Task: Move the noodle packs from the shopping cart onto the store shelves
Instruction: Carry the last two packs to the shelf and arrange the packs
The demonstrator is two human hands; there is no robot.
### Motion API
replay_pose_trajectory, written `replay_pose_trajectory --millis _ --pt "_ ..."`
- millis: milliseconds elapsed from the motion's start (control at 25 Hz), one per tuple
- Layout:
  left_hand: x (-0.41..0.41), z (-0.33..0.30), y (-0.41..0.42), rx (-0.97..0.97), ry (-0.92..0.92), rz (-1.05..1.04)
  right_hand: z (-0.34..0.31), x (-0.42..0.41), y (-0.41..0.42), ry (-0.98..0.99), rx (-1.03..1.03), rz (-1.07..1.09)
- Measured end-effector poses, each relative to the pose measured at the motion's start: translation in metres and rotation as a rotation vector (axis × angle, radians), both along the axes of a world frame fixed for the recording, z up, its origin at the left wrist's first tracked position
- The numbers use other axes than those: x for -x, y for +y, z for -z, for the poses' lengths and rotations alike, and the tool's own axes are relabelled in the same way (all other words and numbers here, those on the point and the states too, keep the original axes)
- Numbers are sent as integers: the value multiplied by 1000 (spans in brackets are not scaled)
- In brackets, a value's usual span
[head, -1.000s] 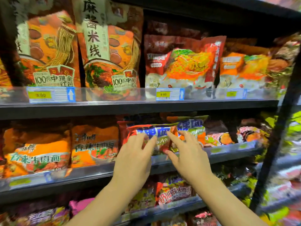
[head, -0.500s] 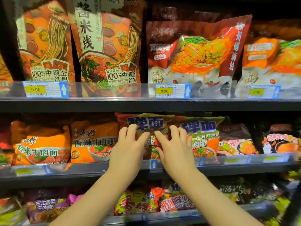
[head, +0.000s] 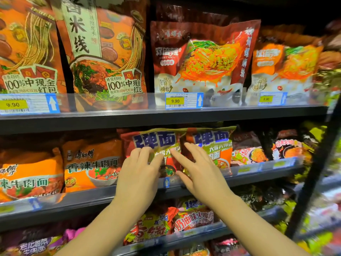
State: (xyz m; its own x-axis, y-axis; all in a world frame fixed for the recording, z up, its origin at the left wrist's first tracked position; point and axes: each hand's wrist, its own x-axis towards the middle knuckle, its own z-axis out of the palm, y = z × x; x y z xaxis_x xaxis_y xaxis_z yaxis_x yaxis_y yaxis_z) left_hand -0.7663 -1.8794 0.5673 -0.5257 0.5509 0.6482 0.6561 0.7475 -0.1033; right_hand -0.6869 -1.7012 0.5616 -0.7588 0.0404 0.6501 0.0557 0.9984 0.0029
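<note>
Hands [head: 171, 174] now spread off upright noodle pack [head: 156, 143], face outward.

Single head view, close, facing store shelves [head: 166, 117], slightly downward

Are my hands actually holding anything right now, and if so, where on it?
Nothing is gripped. The left hand and right hand lie with straight fingers on the lower front of the left noodle pack on the middle shelf.

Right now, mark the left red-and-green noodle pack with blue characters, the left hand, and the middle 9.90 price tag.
left red-and-green noodle pack with blue characters [head: 153, 140]: head view, on the blue lettering.
left hand [head: 137, 174]: head view, back of hand.
middle 9.90 price tag [head: 175, 101]: head view, yellow price patch.
</note>
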Motion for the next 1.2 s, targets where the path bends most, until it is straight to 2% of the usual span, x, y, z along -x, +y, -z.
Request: replay_pose_trajectory --millis 240,480,720,840,1000,1200 --pt "-20 -11 25 -57 7 242 -12 -34 24 -33 89 187" --pt "-44 -11 82 -27 -12 294 -21 -50 69 -96 154 208" --pt "-49 -18 123 -108 -141 67 -35 -40 109 -188 147 96" --pt "-51 -27 139 -111 -163 -34 -38 -26 126 -202 131 26" --pt "-53 -36 152 -109 -283 -147 -44 -11 137 -264 138 -49" --pt "-59 -29 153 -126 -234 -206 -40 -8 139 -287 61 -100"
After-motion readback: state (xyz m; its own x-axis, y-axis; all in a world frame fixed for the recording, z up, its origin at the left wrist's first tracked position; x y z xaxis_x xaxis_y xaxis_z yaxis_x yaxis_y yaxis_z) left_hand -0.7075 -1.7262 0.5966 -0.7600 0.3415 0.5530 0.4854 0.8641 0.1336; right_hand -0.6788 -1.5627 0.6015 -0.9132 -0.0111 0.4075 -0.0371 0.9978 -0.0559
